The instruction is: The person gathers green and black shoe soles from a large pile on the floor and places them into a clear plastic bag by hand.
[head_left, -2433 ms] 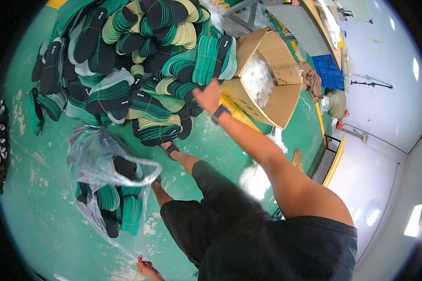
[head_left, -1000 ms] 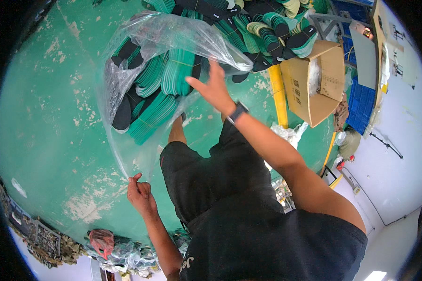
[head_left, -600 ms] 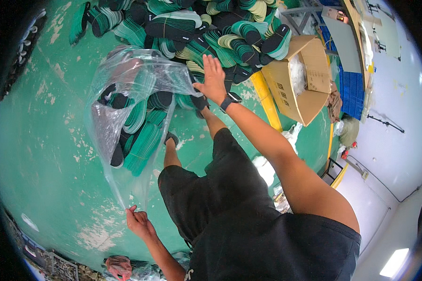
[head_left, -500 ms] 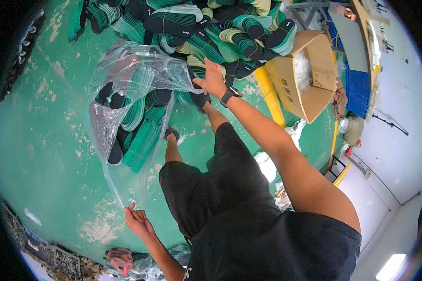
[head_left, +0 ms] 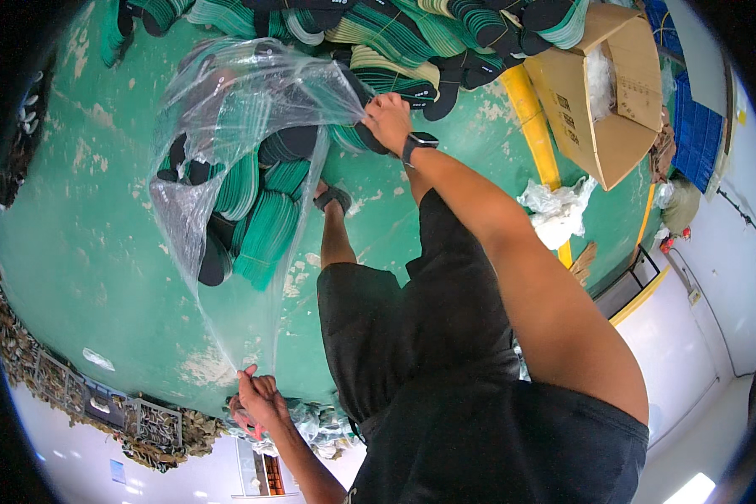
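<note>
A large clear plastic bag [head_left: 172, 210] is stretched between my hands, its mouth pulled wide. Inside lie several bundled stacks of green and black shoe insoles [head_left: 267, 239]. My left hand [head_left: 263, 401], low in the view, pinches one corner of the bag's rim and pulls it taut. At the far side of the mouth, my right hand [head_left: 388, 123], a dark watch on its wrist, has its fingers closed on the gathered film. Just past this hand a big heap of insole bundles [head_left: 386, 29] covers the floor. Some insoles in the bag are blurred by the film.
An open cardboard box [head_left: 575, 105] with white wrapping inside stands at the right, beside a yellow floor strip [head_left: 532, 118]. Crumpled white plastic [head_left: 559, 210] lies nearer. Blue crates [head_left: 695, 130] are at far right, and racks of goods [head_left: 109, 407] line the lower left.
My right hand has gone from spread fingers to closed on the bag's edge. My left hand still holds its corner. The view has shifted, and my feet stand differently.
</note>
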Demonstrator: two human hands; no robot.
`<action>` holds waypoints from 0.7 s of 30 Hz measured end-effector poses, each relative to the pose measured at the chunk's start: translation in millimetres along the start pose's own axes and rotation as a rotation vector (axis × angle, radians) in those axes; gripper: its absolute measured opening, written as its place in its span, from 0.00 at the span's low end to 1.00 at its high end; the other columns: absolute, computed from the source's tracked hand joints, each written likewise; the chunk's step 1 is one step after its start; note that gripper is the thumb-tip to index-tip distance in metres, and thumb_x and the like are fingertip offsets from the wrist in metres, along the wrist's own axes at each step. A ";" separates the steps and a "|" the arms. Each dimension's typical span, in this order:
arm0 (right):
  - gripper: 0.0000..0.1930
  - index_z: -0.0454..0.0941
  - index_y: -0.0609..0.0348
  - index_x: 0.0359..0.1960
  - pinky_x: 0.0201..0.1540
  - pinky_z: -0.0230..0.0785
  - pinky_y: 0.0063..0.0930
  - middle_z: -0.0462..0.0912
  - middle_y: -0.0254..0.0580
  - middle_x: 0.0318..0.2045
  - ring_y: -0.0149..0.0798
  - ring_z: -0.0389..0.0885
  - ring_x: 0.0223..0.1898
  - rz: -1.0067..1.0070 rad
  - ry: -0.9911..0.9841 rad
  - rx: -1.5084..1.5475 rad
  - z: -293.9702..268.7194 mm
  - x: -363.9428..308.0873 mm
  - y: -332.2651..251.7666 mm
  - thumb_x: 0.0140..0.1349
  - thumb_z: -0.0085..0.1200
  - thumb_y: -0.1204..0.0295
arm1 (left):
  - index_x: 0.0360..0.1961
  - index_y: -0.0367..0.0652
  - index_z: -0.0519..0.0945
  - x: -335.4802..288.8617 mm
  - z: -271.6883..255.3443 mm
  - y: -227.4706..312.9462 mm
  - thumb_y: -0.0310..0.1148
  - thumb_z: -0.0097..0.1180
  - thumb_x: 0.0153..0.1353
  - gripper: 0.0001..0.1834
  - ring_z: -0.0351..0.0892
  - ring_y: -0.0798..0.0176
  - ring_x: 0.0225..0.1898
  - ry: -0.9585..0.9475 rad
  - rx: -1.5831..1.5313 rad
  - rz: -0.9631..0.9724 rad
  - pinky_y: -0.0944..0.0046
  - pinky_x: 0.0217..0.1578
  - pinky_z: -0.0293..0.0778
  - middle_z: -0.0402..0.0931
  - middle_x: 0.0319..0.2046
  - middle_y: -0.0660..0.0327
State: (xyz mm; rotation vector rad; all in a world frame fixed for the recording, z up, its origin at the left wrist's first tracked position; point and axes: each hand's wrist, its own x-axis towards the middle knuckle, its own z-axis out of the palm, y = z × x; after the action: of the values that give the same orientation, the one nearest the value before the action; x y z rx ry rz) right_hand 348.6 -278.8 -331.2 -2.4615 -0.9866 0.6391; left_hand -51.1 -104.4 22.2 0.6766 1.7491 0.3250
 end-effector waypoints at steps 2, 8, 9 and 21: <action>0.09 0.73 0.56 0.31 0.42 0.60 0.46 0.75 0.49 0.34 0.52 0.69 0.43 0.007 -0.121 0.031 -14.9 -13.1 -10.1 0.58 0.48 0.65 | 0.33 0.32 0.74 1.1 -5.5 -8.3 0.36 0.37 0.70 0.18 0.41 0.76 0.08 -0.003 -0.027 0.016 0.71 0.14 0.44 0.49 0.06 0.71; 0.15 0.70 0.64 0.29 0.26 0.61 0.35 0.68 0.43 0.17 0.36 0.68 0.21 0.213 -0.210 0.659 -162.4 -50.8 -137.5 0.62 0.48 0.62 | 0.33 0.32 0.74 5.8 -19.1 -10.9 0.36 0.38 0.70 0.18 0.43 0.76 0.10 -0.014 -0.212 -0.002 0.71 0.15 0.46 0.48 0.07 0.72; 0.13 0.70 0.62 0.29 0.25 0.59 0.29 0.67 0.37 0.18 0.30 0.66 0.22 0.165 -0.271 0.642 -197.5 -40.6 -175.3 0.62 0.49 0.63 | 0.33 0.33 0.74 7.5 -23.6 -12.1 0.36 0.39 0.69 0.17 0.46 0.76 0.11 -0.043 -0.242 0.010 0.72 0.16 0.47 0.50 0.08 0.71; 0.10 0.69 0.59 0.28 0.21 0.56 0.21 0.66 0.24 0.18 0.22 0.63 0.20 0.303 -0.362 0.962 -218.4 -39.6 -261.0 0.63 0.48 0.66 | 0.20 0.46 0.65 -10.1 -34.3 -44.7 0.32 0.48 0.63 0.14 0.52 0.74 0.13 -0.074 -0.241 0.037 0.69 0.16 0.51 0.55 0.13 0.71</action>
State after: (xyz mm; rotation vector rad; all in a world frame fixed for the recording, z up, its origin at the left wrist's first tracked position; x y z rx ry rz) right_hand 304.8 -177.6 -6.8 -1.6462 -0.2605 1.3171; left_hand -94.2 -141.5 15.7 0.5402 1.5973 0.5210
